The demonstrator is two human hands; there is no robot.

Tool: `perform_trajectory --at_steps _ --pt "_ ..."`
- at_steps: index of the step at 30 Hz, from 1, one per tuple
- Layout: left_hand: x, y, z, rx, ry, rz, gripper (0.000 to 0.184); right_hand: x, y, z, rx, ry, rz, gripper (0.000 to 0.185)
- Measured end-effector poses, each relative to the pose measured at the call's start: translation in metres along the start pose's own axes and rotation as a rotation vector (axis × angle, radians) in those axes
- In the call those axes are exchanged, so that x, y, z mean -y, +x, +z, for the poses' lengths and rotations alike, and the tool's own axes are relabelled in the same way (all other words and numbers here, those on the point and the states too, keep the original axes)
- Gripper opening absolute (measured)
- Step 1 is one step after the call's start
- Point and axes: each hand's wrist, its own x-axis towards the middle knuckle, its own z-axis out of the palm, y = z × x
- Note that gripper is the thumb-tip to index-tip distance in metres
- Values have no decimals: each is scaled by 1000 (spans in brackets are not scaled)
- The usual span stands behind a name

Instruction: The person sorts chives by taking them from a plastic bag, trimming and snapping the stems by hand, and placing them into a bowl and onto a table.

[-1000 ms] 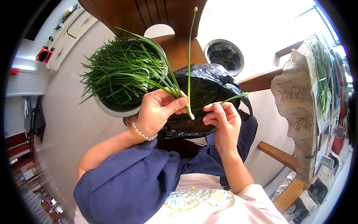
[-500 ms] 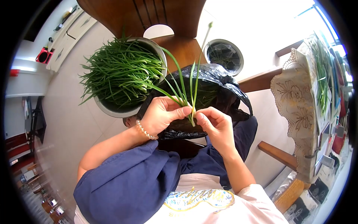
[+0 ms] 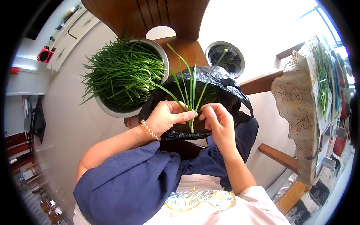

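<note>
My left hand [image 3: 167, 116], with a beaded bracelet at its wrist, pinches a few green stalks [image 3: 192, 93] near their pale lower ends, leaves fanned upward. Just to the right, my right hand [image 3: 219, 122] has its thumb and fingers curled together beside the stalks; whether anything thin is between its fingertips is hidden. Both hands are above an open black plastic bag [image 3: 225, 84] on my lap, with loose greens inside. At the upper left, a metal bowl [image 3: 164, 56] holds a large heap of green stalks [image 3: 123, 71].
Behind the bag is a wooden chair [image 3: 180, 50]. On the floor beyond stands a round bin [image 3: 242, 56] with a dark liner. A table with a lace-edged cloth [image 3: 294, 93] is on the right, bearing more green stalks [image 3: 324, 86]. White drawers [image 3: 75, 32] are at the upper left.
The long budded stem no longer stands up from the bunch. My right hand came in to the stalks, then moved slightly away; the stalks in my left hand now fan out more upright.
</note>
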Motion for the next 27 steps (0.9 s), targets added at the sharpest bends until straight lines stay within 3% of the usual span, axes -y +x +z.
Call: perform_trajectory --at_steps 3,6,9,10,15,19,21,23,27 --pt "0 0 4 69 -45 -38 24 -1 6 -2 -43 93 4 16" --pt "0 -1 4 96 -18 -26 25 -5 14 -4 159 226 103 13" --pt "-1 -1 2 7 -26 59 26 -9 16 -9 150 219 88 12" --pt "1 2 1 -54 -86 65 24 -12 15 -9 97 25 85 10" --pt "-1 2 2 -15 -15 90 19 -4 6 -3 183 59 111 12" --pt "-4 1 2 -100 72 76 17 9 -6 9 -31 -60 39 15" --pt "-4 -1 4 -83 -10 84 17 3 -10 14 -108 -73 -114 11" --pt "3 2 3 -95 25 125 19 -3 -8 12 -64 -115 -213 9" --pt "6 4 2 -89 15 137 21 -4 -5 11 -55 -56 -123 8"
